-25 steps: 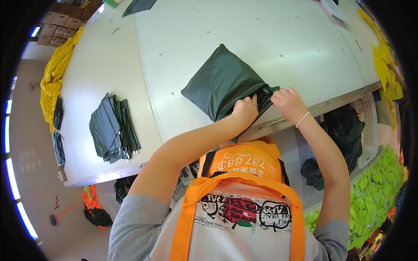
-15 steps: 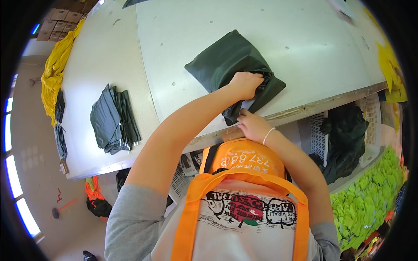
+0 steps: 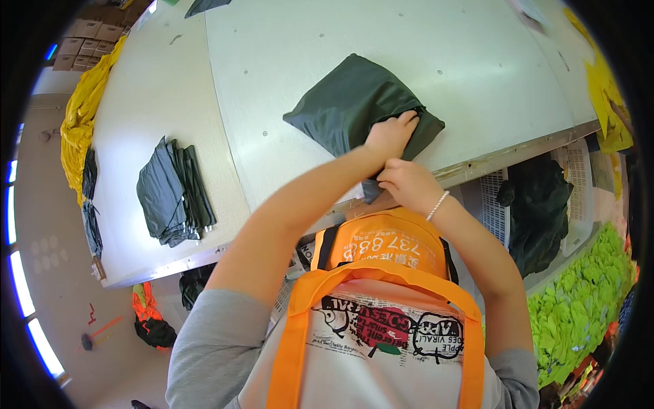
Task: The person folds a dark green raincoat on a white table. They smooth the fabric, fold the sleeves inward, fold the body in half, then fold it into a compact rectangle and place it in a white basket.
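A dark green, flat fabric pouch (image 3: pixel 354 99) lies on the white table near its front edge. It looks smooth and slightly puffed, with an opening along its right part. My left hand (image 3: pixel 392 140) reaches across it, fingers bent over the rim of the opening and gripping there; the fingertips are partly hidden by cloth. Just below, my right hand (image 3: pixel 409 183) is closed on the pouch's near edge, thumb and fingers together. A small dark corner hangs beneath the right hand at the table edge. Both wrists are close together.
Left on the white table (image 3: pixel 272 180) lies a stack of dark folded pouches (image 3: pixel 174 194). Yellow fabric (image 3: pixel 85 112) drapes over the far left edge. Below the right edge stand a white crate (image 3: pixel 494 198) holding dark cloth (image 3: pixel 538 211) and a lime-green heap (image 3: pixel 579 307).
My right hand has moved up and right, closer to my left hand. The near flap of the pouch is drawn in, and my left hand has shifted slightly with its fingers straighter.
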`<action>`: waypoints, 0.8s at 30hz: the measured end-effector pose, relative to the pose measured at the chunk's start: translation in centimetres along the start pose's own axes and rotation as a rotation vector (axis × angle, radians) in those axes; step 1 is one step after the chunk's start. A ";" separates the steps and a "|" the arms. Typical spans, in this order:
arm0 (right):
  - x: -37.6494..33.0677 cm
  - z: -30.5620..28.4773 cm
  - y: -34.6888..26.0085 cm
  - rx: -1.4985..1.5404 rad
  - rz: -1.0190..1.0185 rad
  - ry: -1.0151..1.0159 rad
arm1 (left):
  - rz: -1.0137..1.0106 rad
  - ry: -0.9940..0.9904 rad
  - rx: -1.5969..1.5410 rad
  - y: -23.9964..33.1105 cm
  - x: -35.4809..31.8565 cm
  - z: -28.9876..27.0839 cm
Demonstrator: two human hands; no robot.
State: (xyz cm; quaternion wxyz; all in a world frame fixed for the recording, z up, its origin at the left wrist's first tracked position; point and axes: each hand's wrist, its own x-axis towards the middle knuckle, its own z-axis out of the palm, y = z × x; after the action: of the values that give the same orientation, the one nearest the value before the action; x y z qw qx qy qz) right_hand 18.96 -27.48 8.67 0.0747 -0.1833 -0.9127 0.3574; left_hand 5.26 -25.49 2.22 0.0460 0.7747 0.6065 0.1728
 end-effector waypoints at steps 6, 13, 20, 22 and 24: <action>-2.3 -2.2 0.9 -0.008 0.109 0.029 | 0.323 -0.139 -0.152 -2.4 0.8 -6.1; -2.8 0.1 2.9 -0.082 0.376 0.229 | -0.064 -0.069 -0.113 5.0 -4.5 0.4; 0.7 -0.7 7.4 -0.260 0.570 0.446 | -0.085 0.014 -0.085 1.8 -1.3 -2.4; 1.9 -1.3 8.0 -0.270 0.626 0.378 | -0.025 -0.006 0.035 1.6 -1.1 -0.8; 3.4 -2.4 7.3 -0.276 0.663 0.282 | -0.035 -0.118 0.133 1.6 -0.9 0.4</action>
State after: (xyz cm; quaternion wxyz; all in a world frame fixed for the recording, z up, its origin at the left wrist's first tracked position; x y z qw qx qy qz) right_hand 18.49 -19.72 5.49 0.0546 -0.5244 -0.8241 0.2071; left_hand 6.72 -26.72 2.11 0.0329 0.7742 0.6263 0.0855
